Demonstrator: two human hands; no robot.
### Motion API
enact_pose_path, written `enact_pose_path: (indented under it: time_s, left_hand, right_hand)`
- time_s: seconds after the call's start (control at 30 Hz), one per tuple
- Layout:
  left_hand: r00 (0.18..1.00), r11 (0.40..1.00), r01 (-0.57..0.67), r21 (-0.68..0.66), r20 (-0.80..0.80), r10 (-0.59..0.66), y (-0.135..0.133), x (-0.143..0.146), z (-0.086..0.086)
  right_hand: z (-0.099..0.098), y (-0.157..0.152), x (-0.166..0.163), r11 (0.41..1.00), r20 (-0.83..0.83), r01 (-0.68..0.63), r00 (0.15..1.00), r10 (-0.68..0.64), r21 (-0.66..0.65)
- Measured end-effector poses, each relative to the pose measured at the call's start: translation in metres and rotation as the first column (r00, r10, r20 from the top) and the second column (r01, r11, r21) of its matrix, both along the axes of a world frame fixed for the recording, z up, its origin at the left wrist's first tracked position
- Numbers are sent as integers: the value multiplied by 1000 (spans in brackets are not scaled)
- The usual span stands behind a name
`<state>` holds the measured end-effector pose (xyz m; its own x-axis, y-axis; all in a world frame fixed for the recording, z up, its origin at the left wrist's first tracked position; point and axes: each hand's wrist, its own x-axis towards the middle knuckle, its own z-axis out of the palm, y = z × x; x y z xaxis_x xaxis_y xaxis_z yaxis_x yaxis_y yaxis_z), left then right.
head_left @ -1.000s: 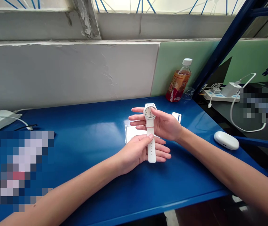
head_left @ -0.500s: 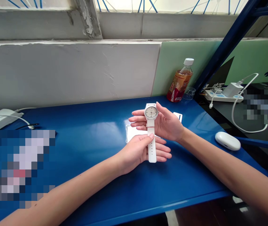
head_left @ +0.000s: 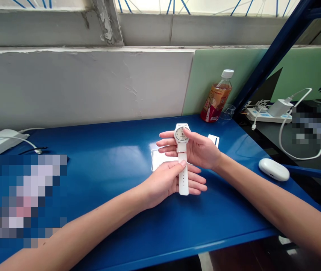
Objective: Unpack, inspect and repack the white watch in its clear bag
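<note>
A white wristwatch point(head_left: 182, 134) with a round pale dial and a long white strap is held flat over the blue table point(head_left: 106, 165). My right hand point(head_left: 198, 148) cradles the watch head, thumb resting on the dial's edge, fingers stretched out beneath. My left hand point(head_left: 167, 181) supports the lower strap, its thumb pressing the strap near the middle and its fingers lying under it. Under the hands lies a clear plastic packet with a white card point(head_left: 160, 158).
A bottle of brown drink point(head_left: 217, 98) and a small clear cap stand at the table's back right. A white oval case point(head_left: 273, 169) sits near the right edge. A small white tag point(head_left: 214, 140) lies behind my right hand. Power strips with chargers sit far left and right.
My right thumb lifted off the dial briefly and has come back onto its edge. The watch and both hands stay in about the same place.
</note>
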<state>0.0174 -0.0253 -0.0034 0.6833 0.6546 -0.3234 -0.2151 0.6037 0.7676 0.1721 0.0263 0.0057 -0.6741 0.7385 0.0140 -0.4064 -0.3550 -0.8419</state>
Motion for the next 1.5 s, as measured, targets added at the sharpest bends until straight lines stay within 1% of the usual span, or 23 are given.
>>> enact_pose_path:
  time_s: [0.13, 0.23, 0.33, 0.43, 0.53, 0.6, 0.67, 0.73, 0.8, 0.83, 0.97, 1.13, 1.23, 1.37, 1.5]
  left_hand:
    - [1000, 1000, -1, -15, 0, 1, 0, -1, 1]
    - [1000, 999, -7, -42, -4, 7, -1, -1, 2]
    - [999, 998, -12, -69, -38, 10, -3, 0, 2]
    - [997, 997, -14, -75, -78, 8, -4, 0, 1]
    - [997, 999, -43, -33, -62, 41, -2, 0, 2]
    - [996, 997, -82, 15, -42, 83, 0, -1, 4]
    - [991, 990, -126, 69, -32, 129, 2, -1, 7]
    - [986, 979, -164, 118, -25, 168, 3, -1, 10]
    - [981, 971, -188, 148, -22, 194, 4, -1, 11]
    - [980, 969, -193, 154, -21, 198, 4, -1, 12]
    - [985, 971, -165, 175, -27, 172, 4, -2, 10]
    - [991, 955, -88, 282, -77, 114, 3, -1, 12]
    - [992, 950, -61, 308, -90, 93, 0, 0, 12]
    - [991, 947, -21, 320, -120, 63, -4, 1, 9]
    - [989, 950, -34, 310, -127, 77, -4, 2, 7]
  right_hand:
    - [2, -1, -1, 999, -39, 50, 998, -50, -11]
    - [6, 1, 2, 987, -48, 159, 986, -159, 1]
    - [8, 6, 7, 952, -72, 301, 952, -297, 52]
    - [8, 9, 10, 923, -100, 364, 930, -353, 127]
    - [7, 7, 8, 916, -62, 344, 939, -339, 208]
    - [6, 4, 4, 906, -9, 307, 948, -319, 293]
    - [5, 2, 2, 877, 50, 268, 948, -313, 398]
    - [2, 0, 2, 834, 102, 236, 940, -327, 498]
    - [-1, 0, 3, 800, 133, 216, 929, -344, 560]
    - [-3, 0, 3, 792, 139, 208, 929, -344, 575]
    - [-5, 0, 2, 810, 112, 184, 949, -293, 557]
    - [-7, -3, -2, 875, 95, 141, 974, -207, 464]
    - [-7, -5, -3, 900, 59, 137, 983, -176, 415]
    - [-1, -10, -4, 939, -4, 107, 994, -112, 328]
    - [8, -13, -5, 970, -82, 66, 995, -49, 232]
